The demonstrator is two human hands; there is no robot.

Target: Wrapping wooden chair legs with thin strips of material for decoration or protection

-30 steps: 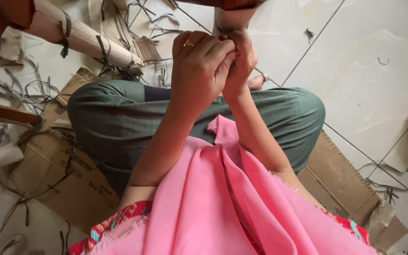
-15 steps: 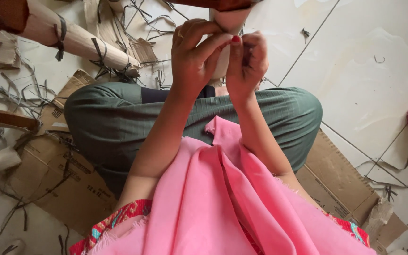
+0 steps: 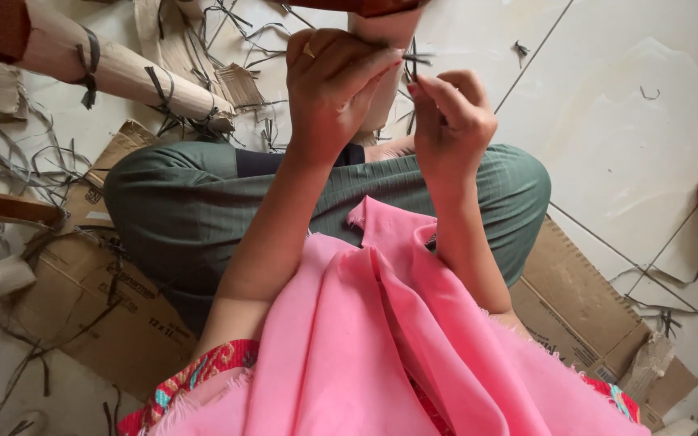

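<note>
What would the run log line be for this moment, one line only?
left hand: grips pale wrapped leg | right hand: pinches dark strip beside it | cardboard under sitter

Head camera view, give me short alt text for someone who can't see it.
Seated on flattened cardboard, a person's left hand grips a paper-wrapped post while the right hand pinches a thin dark strip. Similar strips litter the tiled floor.

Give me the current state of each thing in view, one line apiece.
Left hand: grip closed on the paper-wrapped leg.
Right hand: pinching a thin dark strip.
Dark strip: held taut against the leg.
Paper-wrapped leg: upright, partly wrapped.
Second wrapped leg: lying tied with strips.
Cardboard: flattened on the floor.
</note>
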